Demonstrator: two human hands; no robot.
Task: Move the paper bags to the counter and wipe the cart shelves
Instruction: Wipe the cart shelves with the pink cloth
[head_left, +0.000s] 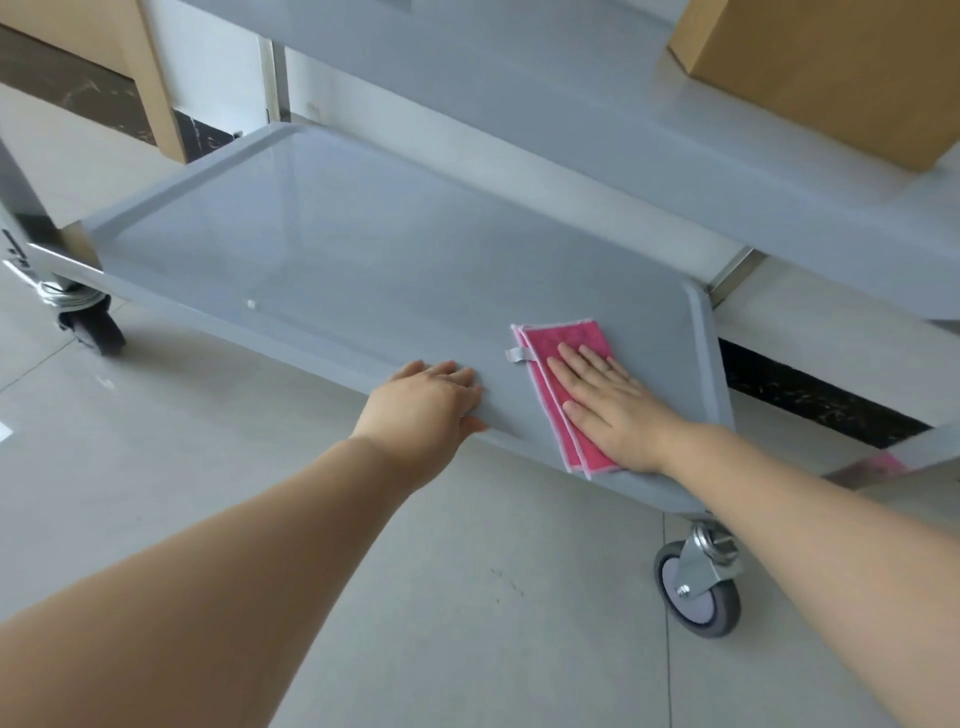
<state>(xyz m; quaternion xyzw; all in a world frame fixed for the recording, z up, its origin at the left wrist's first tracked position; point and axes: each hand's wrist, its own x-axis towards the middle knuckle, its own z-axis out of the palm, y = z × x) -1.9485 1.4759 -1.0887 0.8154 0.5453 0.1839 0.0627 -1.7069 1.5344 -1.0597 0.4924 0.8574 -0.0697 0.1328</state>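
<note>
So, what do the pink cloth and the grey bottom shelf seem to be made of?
Pink cloth: probably microfibre, with a fuzzy matt nap, a paler stitched edge and a grey loop tag. Bottom shelf: likely moulded plastic, smooth and semi-glossy, since it shows soft reflections and a rounded raised rim.

No readable text, label, brand, number or sign anywhere. Small grey tag (519, 355) at left edge of pink cloth (563, 364): blank, no print visible. Dark marks on metal cart post (21, 208), far left of cloth: too blurred to read.
</note>
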